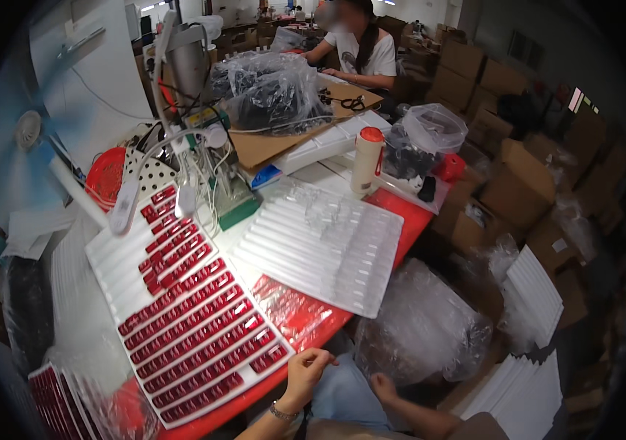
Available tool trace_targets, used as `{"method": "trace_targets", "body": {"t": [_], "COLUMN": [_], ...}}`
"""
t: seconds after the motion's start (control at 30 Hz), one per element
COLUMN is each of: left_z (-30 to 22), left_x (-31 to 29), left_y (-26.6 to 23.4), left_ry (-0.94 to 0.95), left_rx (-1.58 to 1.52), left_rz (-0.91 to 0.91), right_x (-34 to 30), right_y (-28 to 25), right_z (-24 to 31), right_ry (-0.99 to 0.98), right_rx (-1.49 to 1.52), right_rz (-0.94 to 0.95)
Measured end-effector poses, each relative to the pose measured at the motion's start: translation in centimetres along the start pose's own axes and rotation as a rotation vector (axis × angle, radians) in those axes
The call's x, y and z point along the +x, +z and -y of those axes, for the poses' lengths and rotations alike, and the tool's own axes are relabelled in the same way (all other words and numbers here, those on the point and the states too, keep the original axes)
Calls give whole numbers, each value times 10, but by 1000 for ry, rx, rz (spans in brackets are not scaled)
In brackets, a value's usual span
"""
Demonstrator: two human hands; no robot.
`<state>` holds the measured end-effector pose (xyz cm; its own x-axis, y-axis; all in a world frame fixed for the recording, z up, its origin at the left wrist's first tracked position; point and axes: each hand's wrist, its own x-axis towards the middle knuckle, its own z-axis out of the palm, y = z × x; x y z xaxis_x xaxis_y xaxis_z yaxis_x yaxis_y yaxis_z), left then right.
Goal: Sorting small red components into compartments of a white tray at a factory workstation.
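My left hand (308, 372), with a metal band at its wrist, hovers over my lap next to the near right corner of a white tray (111, 275). Its fingers are curled together, and whatever they may hold cannot be made out. Rows of small glossy dark red pieces (192, 334) fill much of that tray. My right hand (384, 387) is closed over my right thigh, its fingers mostly hidden. A second ridged white tray (291, 260) lies farther right, with small clear pieces (324, 213) heaped on its far part.
A bench machine (188, 59) with cables stands behind the red-filled tray. A cream bottle (367, 161) with an orange lid and a clear tub (430, 132) stand at the far right. Plastic bags (423, 323) and stacked white trays (511, 396) lie right. A co-worker (372, 51) sits across.
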<state>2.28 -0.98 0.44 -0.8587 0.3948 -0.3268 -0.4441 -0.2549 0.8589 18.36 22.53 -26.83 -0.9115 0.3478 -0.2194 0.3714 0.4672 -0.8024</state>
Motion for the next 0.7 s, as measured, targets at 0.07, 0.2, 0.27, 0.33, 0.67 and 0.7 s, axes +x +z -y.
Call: {"method": "trace_targets", "body": {"t": [0.07, 0.2, 0.27, 0.33, 0.67, 0.7], "left_z": [21, 26, 16, 7, -7, -14], "left_x": [-14, -27, -25, -19, 49, 52], "left_y": [6, 28, 43, 50, 37, 39], "left_ry": [219, 311, 413, 600, 133, 104], "left_rx": [113, 610, 768, 773, 299, 236], "left_rz": [79, 120, 168, 175, 155, 132], "right_x": [22, -3, -12, -12, 246, 284], "right_y": [-33, -91, -98, -97, -223, -245], "right_z": [71, 225, 253, 268, 283, 298], "right_ry": [26, 50, 41, -55, -487, -542], "right_rx": [401, 806, 869, 855, 250, 47], "right_rz": [164, 448, 499, 471, -246, -482]}}
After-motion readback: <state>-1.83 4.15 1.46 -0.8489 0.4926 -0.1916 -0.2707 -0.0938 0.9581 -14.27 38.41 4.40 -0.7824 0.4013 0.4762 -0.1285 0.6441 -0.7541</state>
